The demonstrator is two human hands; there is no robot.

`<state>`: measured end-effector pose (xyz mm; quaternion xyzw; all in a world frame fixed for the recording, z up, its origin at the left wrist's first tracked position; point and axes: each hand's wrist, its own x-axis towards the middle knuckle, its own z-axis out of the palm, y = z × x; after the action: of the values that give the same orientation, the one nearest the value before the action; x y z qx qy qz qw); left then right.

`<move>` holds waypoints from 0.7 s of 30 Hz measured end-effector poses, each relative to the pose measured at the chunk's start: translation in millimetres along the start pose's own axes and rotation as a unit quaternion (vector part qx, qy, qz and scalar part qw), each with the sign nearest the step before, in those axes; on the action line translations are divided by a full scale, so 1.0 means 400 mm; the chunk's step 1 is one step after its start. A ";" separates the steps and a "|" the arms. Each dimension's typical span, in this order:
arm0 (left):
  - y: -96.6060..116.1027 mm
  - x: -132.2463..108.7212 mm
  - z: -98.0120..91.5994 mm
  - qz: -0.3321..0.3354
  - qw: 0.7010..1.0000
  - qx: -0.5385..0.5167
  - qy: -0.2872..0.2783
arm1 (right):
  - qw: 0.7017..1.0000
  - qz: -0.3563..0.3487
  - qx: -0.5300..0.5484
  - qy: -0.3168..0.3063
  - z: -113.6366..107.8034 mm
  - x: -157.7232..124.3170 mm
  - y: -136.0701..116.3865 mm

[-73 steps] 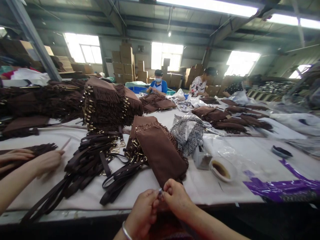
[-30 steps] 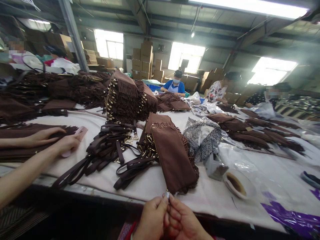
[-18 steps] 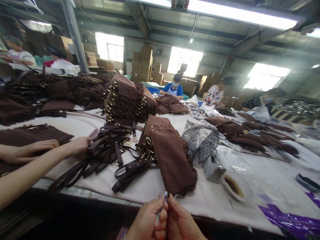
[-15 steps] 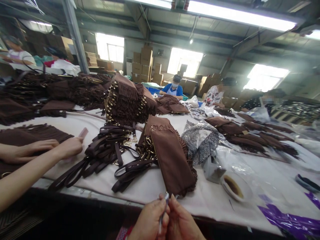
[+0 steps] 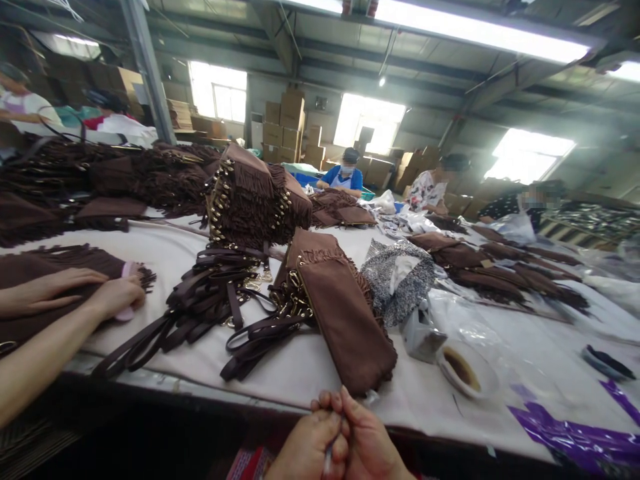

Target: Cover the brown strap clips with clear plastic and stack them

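Both of my hands meet at the table's near edge, just below a brown fringed pouch (image 5: pixel 345 320). My left hand (image 5: pixel 307 443) is closed around a thin pale stick-like tool (image 5: pixel 329 457); its kind cannot be made out. My right hand (image 5: pixel 373 440) presses against the left, thumb and fingers pinched together; whatever they hold is hidden. The pouch lies on a stack of similar ones with gold zips and clasps. Dark brown wrist straps (image 5: pixel 200 300) lie in a heap to the left of it.
A co-worker's hands (image 5: pixel 107 300) press a pale pink comb (image 5: pixel 126 293) on fringe at left. A tall pouch stack (image 5: pixel 255 200) stands behind. To the right are speckled cloth (image 5: pixel 397 277), a tape roll (image 5: pixel 470 373) and purple plastic (image 5: pixel 565 433). Several people work farther back.
My hands have drawn closer together, and the tool's tip is now hidden between them. At left, the co-worker's hand has moved the comb down and left onto the fringe.
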<state>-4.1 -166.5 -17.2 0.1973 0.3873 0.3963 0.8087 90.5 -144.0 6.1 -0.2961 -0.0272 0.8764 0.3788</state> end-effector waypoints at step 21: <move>0.272 0.080 0.084 0.058 0.986 0.142 0.068 | 0.874 -0.203 -0.430 0.100 -0.147 -0.170 -0.218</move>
<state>-18.6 -75.3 56.8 0.3052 0.4819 0.3962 0.7194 215.4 -138.5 15.3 -0.5037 -0.4227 0.6477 0.3847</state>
